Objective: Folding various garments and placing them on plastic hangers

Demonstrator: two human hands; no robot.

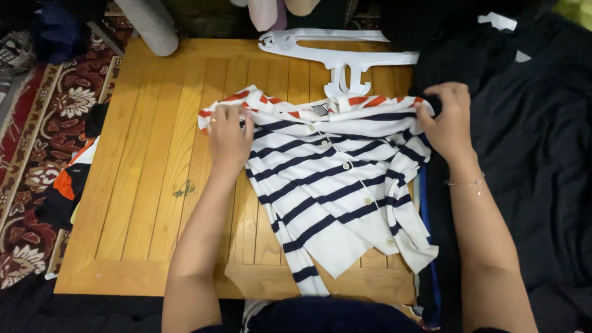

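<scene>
A white shirt [333, 185] with dark navy stripes lies spread on the wooden bench [154, 185], buttons up, its hem reaching the near edge and one corner hanging over it. Its far part, by the collar, carries red stripes. The left hand [229, 139] rests flat on the shirt's left shoulder, fingers [234, 117] close together and pressed onto the cloth, the tips curled at the fabric edge. The right hand [449, 123] is on the right shoulder at the bench's right edge, fingers [441, 95] bent and pinched on the cloth there. A thin bracelet [467, 183] sits on the right wrist.

Just beyond the collar lies a white hanger [333, 52], its hook end touching the shirt's far edge. Dark cloth [536, 135] covers everything to the right of the bench. To the left, a patterned red rug [37, 135] shows, with an orange and black garment [71, 185] lying beside the bench. At the far left a grey roll [151, 24] rests against the bench's far corner.
</scene>
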